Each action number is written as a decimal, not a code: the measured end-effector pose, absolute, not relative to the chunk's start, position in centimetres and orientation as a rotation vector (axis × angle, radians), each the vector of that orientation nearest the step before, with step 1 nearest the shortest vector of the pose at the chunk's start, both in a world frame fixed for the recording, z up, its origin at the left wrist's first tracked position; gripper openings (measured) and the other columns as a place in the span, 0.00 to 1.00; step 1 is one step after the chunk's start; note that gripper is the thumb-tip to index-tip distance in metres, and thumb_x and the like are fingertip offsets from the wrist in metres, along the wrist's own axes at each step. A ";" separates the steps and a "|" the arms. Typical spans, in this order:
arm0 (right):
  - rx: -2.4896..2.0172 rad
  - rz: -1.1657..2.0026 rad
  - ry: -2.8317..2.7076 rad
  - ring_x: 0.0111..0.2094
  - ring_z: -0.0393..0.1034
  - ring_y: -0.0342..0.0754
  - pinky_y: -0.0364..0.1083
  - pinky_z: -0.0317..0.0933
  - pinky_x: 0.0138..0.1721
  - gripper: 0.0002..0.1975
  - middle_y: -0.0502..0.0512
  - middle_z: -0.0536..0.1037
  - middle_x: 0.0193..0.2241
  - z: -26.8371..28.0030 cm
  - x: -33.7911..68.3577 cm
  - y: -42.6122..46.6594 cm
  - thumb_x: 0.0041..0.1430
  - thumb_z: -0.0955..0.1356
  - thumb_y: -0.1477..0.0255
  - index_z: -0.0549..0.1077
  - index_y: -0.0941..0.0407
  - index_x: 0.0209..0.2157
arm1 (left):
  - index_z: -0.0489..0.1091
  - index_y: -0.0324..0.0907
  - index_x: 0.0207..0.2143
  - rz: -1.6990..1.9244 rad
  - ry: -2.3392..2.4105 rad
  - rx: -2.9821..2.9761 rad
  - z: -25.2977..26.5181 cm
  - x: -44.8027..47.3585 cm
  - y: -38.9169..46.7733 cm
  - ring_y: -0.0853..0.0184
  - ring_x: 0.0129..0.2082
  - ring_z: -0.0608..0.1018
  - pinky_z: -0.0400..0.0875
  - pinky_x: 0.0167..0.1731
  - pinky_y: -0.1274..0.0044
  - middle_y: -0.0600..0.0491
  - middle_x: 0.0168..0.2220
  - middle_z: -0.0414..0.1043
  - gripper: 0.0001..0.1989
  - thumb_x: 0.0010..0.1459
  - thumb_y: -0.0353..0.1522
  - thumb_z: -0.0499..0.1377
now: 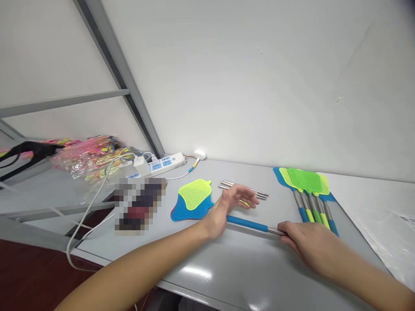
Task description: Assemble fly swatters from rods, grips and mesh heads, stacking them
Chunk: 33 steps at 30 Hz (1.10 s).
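My right hand (304, 244) is closed on the metal rod of a fly swatter handle (248, 223) with a blue grip. The grip's far end reaches my left hand (227, 209), whose fingers are apart and curve above the table; the palm is by that end, and whether it touches cannot be made out. Left of that hand lie a yellow-green swatter head (195, 193) and a blue swatter head (184, 211), overlapping, with a thin red edge beneath. Several bare metal rods (262, 195) lie behind my left fingers. Swatters with heads and handles joined (304, 180) lie fanned at the right.
A white power strip (168, 162) with plugs and cables stands at the back left, near a small white round device (200, 154). A pixelated flat object (141, 207) lies before it. Bagged colourful items (94, 157) fill the left shelf. Plastic sheeting (382, 216) covers the right side.
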State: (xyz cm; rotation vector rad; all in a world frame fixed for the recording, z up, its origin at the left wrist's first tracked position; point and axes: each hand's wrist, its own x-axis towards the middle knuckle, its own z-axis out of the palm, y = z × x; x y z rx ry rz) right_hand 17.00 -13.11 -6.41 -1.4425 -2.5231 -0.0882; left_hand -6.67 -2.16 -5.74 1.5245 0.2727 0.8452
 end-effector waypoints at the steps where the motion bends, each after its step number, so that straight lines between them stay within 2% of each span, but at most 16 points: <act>1: -1.445 -0.100 -2.535 0.20 0.68 0.45 0.43 0.51 0.21 0.07 0.47 0.74 0.23 -6.1 16.6 -13.1 0.69 0.58 0.71 0.64 0.53 0.36 | 0.65 0.38 0.48 0.838 0.276 1.509 -5.7 -6.7 -2.2 0.58 0.44 0.74 0.66 0.48 0.63 0.41 0.44 0.72 0.40 0.60 0.59 0.30; 10: -1.440 -0.388 -2.607 0.13 0.62 0.45 0.45 0.39 0.19 0.11 0.43 0.67 0.16 -3.5 13.0 -13.5 0.71 0.55 0.69 0.59 0.52 0.32 | 0.72 0.37 0.38 0.851 0.250 1.452 -5.1 -7.3 -2.6 0.60 0.40 0.75 0.68 0.46 0.65 0.43 0.37 0.72 0.44 0.59 0.59 0.29; 22: -1.312 -0.623 -2.650 0.11 0.56 0.43 0.47 0.34 0.19 0.15 0.44 0.64 0.14 -3.0 12.2 -12.2 0.71 0.55 0.69 0.58 0.53 0.28 | 0.71 0.37 0.34 0.788 0.287 1.425 -5.2 -7.5 -2.8 0.62 0.36 0.74 0.71 0.40 0.70 0.44 0.34 0.71 0.44 0.59 0.59 0.27; 26: -1.302 -0.615 -2.678 0.15 0.61 0.45 0.46 0.41 0.21 0.15 0.47 0.67 0.17 -2.3 13.4 -11.4 0.70 0.55 0.70 0.60 0.53 0.27 | 0.68 0.39 0.32 0.673 0.413 1.888 -5.8 -6.9 -3.0 0.66 0.31 0.71 0.66 0.35 0.74 0.49 0.31 0.70 0.33 0.65 0.53 0.35; 28: -1.288 -0.621 -2.674 0.18 0.62 0.46 0.47 0.47 0.23 0.16 0.48 0.67 0.18 -1.2 14.4 -11.0 0.69 0.56 0.69 0.62 0.53 0.26 | 0.65 0.41 0.29 0.516 0.494 2.178 -6.0 -6.6 -3.2 0.66 0.29 0.69 0.63 0.31 0.75 0.52 0.27 0.67 0.27 0.65 0.52 0.42; 30: -1.289 -0.604 -2.614 0.23 0.65 0.48 0.49 0.53 0.27 0.15 0.50 0.69 0.22 0.2 15.4 -10.7 0.68 0.60 0.65 0.66 0.53 0.27 | 0.61 0.42 0.31 0.362 0.574 2.313 -6.1 -6.5 -3.4 0.66 0.27 0.67 0.59 0.27 0.76 0.54 0.26 0.64 0.23 0.63 0.52 0.45; 32: -1.371 -0.475 -2.383 0.31 0.69 0.52 0.51 0.59 0.32 0.11 0.54 0.74 0.30 1.2 16.0 -10.6 0.63 0.64 0.59 0.71 0.51 0.35 | 0.59 0.44 0.35 0.302 0.621 2.293 -6.1 -6.5 -3.6 0.66 0.25 0.66 0.58 0.24 0.76 0.55 0.26 0.62 0.21 0.64 0.51 0.44; 33: -1.416 -0.340 -2.198 0.35 0.71 0.54 0.52 0.62 0.34 0.12 0.56 0.76 0.36 1.5 16.0 -10.7 0.61 0.67 0.58 0.72 0.50 0.41 | 0.57 0.44 0.36 0.308 0.624 2.254 -6.0 -6.6 -3.8 0.67 0.25 0.66 0.58 0.24 0.77 0.55 0.27 0.62 0.20 0.65 0.51 0.42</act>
